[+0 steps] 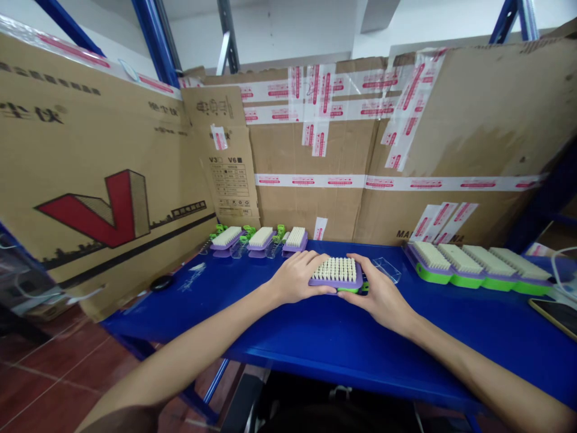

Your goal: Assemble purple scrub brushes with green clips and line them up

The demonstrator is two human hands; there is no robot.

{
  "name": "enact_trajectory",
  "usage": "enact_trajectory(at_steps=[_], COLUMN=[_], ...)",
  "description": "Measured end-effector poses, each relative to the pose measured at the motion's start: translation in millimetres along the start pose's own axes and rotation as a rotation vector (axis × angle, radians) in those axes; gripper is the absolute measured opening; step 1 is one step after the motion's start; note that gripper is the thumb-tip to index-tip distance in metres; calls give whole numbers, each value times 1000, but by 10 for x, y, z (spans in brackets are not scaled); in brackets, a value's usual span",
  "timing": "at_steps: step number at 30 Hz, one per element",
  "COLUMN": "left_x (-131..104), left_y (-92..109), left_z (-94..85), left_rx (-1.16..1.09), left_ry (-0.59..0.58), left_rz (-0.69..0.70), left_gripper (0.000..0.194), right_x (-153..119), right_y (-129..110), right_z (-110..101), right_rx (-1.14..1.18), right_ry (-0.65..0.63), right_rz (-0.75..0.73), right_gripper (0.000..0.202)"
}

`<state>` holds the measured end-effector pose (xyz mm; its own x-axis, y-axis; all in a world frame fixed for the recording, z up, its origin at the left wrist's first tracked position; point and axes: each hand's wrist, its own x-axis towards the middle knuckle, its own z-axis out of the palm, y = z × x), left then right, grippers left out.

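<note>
Even, moderate light; deep shadow under table (279, 340); wide-angle stretching toward edges.

Arrangement of a worktable (288, 334). A cardboard panel (342, 162) stands behind its far edge; another cardboard panel (103, 162) stands along the left. The held brush (334, 270) occupies the middle, between the left hand (295, 278) on its left and the right hand (385, 294) on its right. Three brushes (260, 237) form a row on the far left part of the table; four brushes (462, 258) form another at far right. A small plastic piece (388, 269) lies just beyond the right hand. A phone (556, 317) lies at the right, nearer than the four.
</note>
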<state>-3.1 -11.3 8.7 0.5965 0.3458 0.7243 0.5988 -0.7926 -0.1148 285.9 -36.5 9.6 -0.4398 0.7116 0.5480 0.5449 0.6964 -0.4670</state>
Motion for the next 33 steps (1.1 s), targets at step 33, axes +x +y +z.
enact_trajectory(at_steps=[33], left_x=[-76], left_y=[-81], left_z=[-48], left_rx=[-141], left_ry=[-6], left_rz=[124], left_gripper=[80], right_x=[52], right_y=[70], right_z=[-174], right_rx=[342], right_ry=[-179], right_rz=[4], right_gripper=[85])
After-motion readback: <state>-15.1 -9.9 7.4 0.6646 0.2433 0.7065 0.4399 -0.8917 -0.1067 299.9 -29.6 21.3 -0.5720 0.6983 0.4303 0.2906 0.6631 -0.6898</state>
